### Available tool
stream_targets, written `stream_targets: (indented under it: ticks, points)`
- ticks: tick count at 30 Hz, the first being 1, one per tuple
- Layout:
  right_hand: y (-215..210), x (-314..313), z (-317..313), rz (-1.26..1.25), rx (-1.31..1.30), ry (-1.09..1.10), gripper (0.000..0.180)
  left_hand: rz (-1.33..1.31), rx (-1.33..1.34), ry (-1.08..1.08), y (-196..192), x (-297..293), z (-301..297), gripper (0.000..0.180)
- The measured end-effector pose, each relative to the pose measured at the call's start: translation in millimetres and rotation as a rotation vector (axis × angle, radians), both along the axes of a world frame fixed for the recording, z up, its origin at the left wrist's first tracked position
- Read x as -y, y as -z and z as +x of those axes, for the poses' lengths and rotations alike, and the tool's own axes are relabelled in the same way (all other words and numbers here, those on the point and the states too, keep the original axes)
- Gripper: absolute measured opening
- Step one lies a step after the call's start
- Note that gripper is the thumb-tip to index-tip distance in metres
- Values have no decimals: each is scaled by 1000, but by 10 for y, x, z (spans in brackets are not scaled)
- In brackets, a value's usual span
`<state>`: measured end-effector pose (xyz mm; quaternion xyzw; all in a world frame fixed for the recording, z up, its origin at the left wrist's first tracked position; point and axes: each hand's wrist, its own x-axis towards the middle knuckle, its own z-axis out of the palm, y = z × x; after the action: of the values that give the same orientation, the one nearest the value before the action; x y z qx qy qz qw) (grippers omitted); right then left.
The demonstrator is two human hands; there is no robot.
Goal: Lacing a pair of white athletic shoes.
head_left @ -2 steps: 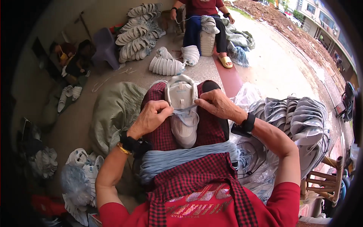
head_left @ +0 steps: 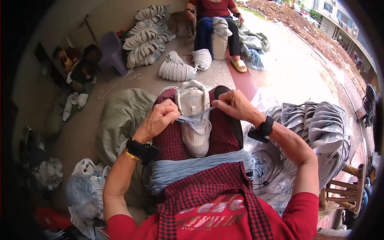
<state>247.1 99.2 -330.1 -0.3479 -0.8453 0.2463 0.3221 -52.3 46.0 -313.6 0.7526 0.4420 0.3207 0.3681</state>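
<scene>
Head view: both hands' grip pinches a pale lace [head_left: 197,117] over the white shoe [head_left: 195,120], shoe stacks [head_left: 320,128] beside.

From my feed, the seated person [head_left: 216,16] at twelve o'clock is cut off above the chest. My left hand [head_left: 158,120] hides its fingertips behind the lace [head_left: 196,119]. The wooden chair [head_left: 344,188] at four o'clock runs off-frame.

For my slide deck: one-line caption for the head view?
Both hands, left hand and right hand, pull a pale lace across a white shoe on the lap.
</scene>
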Motion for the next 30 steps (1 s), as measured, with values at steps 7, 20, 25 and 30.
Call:
stream_targets:
  ticks: [7,20,25,30]
  points:
    - [-249,-385,1017,-37,-227,326,49,242,-177,-78,211,63,157,28]
    - [-100,458,-18,418,350,-230,40,363,-181,-172,331,63,51,27]
    - [-53,483,-143,119,193,-476,20,365,-168,-136,339,2,40,25]
    - [-175,296,-64,-109,122,-188,19,397,-222,-170,363,30,16,15]
